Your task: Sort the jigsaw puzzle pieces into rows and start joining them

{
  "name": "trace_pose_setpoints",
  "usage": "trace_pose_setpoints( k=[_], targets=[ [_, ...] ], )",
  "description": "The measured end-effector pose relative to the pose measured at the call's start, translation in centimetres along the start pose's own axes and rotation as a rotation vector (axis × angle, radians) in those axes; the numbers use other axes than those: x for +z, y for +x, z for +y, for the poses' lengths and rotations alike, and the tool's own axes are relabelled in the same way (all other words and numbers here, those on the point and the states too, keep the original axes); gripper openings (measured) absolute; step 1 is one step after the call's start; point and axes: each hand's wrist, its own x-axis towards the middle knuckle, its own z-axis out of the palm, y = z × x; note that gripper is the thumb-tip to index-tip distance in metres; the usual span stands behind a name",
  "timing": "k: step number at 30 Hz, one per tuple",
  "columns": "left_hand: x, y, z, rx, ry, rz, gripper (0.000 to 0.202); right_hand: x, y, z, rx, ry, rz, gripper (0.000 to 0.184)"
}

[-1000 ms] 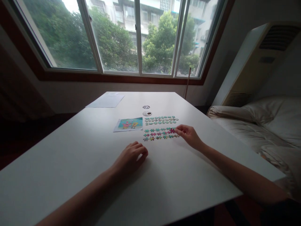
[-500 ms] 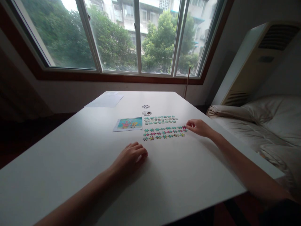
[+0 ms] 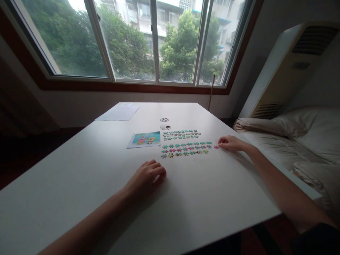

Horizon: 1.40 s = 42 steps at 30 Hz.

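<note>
Right fingers between jigsaw and sofa

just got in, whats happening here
Small puzzle pieces lie in rows on a white table. A person's right hand is at a pink piece beyond the rows' right end; whether its grip touches it is unclear. The left hand rests loosely curled on the table. A cartoon picture lies left of the rows.

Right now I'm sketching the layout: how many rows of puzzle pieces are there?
6: three far rows right of the picture sheet, and three near rows in front of them, the middle one ending beside the right hand. None looks hidden.
</note>
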Motion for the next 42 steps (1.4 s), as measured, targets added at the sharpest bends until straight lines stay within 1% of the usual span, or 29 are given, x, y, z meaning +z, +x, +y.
trace_pose_setpoints(
  k=[2,6,11,13,15,16,17,19,21,23,25,27,30,33,35,39,40,42],
  targets=[
    [0.0,0.0,0.0,-0.004,-0.008,0.0,0.017,0.1,0.1,-0.2,-0.022,0.006,0.014,0.035],
    [0.0,0.1,-0.1,-0.008,-0.023,0.001,0.017,0.4,0.2,-0.7,-0.063,0.027,-0.02,0.031],
    [-0.1,0.0,0.2,0.001,-0.03,0.014,0.016,0.7,0.3,-0.9,-0.056,-0.01,0.027,0.029],
    [-0.3,0.0,-0.2,0.002,-0.012,0.014,0.017,0.8,0.4,-0.8,-0.064,-0.016,0.032,0.03],
    [-0.6,0.0,-1.4,-0.017,0.02,0.014,0.017,0.8,0.5,-0.9,-0.075,-0.016,0.039,0.031],
    [-0.8,0.0,-2.3,-0.038,0.038,0.029,0.018,0.8,0.5,-0.9,-0.083,-0.014,0.045,0.031],
    [-0.9,0.0,-3.3,-0.073,0.061,0.021,0.019,0.8,0.5,-1.0,-0.094,-0.012,0.056,0.031],
    [-1.0,-0.2,-5.8,-0.154,0.121,0.029,0.023,0.7,0.5,-1.3,-0.123,-0.012,0.088,0.03],
    [-0.8,-0.4,-8.1,-0.269,0.209,0.046,0.033,0.6,0.4,-1.6,-0.152,-0.022,0.12,0.028],
    [-0.6,-0.5,-9.8,-0.366,0.281,0.009,0.044,0.4,0.2,-1.8,-0.164,-0.036,0.147,0.027],
    [-0.4,-0.5,-10.6,-0.435,0.305,-0.073,0.051,0.2,0.1,-1.9,-0.155,-0.052,0.17,0.027],
    [-0.3,-0.5,-10.8,-0.468,0.311,-0.134,0.054,-0.1,0.0,-1.8,-0.139,-0.069,0.194,0.026],
    [-0.2,-0.4,-10.6,-0.48,0.326,-0.154,0.056,-0.2,0.0,-2.2,-0.14,-0.066,0.209,0.024],
    [-0.2,-0.4,-10.4,-0.487,0.343,-0.147,0.055,0.3,-0.2,-3.7,-0.195,-0.014,0.197,0.024],
    [-0.2,-0.4,-10.3,-0.489,0.36,-0.145,0.055,1.0,-0.5,-5.3,-0.26,0.032,0.183,0.023],
    [-0.2,-0.9,-9.9,-0.503,0.397,-0.134,0.054,3.5,-1.9,-10.1,-0.442,0.136,0.15,0.018],
    [-0.3,-1.2,-9.7,-0.508,0.403,-0.129,0.054,4.3,-2.5,-11.4,-0.477,0.182,0.161,0.019],
    [-0.3,-2.0,-9.1,-0.512,0.411,-0.121,0.055,5.8,-3.8,-14.0,-0.562,0.266,0.143,0.021]
  ],
)
